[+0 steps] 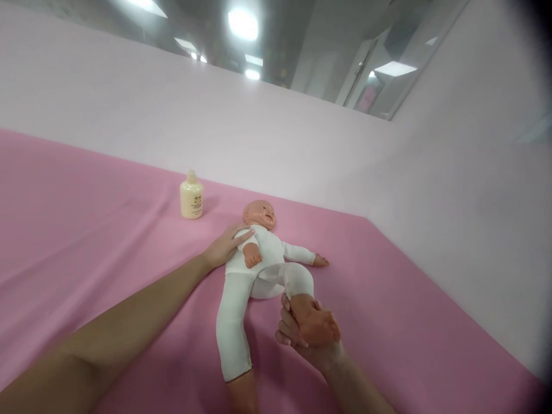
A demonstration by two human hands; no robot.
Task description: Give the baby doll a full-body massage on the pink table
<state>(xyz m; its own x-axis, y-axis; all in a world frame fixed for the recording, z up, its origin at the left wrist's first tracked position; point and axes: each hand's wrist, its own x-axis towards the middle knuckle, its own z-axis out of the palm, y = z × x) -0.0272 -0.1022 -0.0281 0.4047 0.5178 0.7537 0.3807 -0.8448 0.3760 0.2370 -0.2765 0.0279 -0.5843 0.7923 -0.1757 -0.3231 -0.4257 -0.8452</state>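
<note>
We are bent over a bed covered with a pink sheet [86, 230], which fills the lower part of the view and meets pale pink walls [302, 144] at its far edge and its right edge. The baby doll [254, 264] lies on its back near the middle of the sheet, head toward the far edge and a little short of the far right corner, dressed in a white suit. One of its legs stretches straight down toward the near edge; the other is bent at the knee and lifted.

Our left hand [226, 246] lies flat and relaxed against the doll's shoulder and upper arm, fingers extended rather than curled, steadying the body on the sheet. Our right hand [302, 336] is wrapped around the bare foot [319, 326] of the raised leg, fingers closed under the sole.

We judge the step in hand to be working that leg, bending or rubbing it while the torso is pinned. Any next move would call for a light hold at the foot and steady pressure at the shoulder so the soft body does not slide.

A small cream bottle [191, 195] stands upright near the far edge, left of the doll's head and apart from it.
</note>
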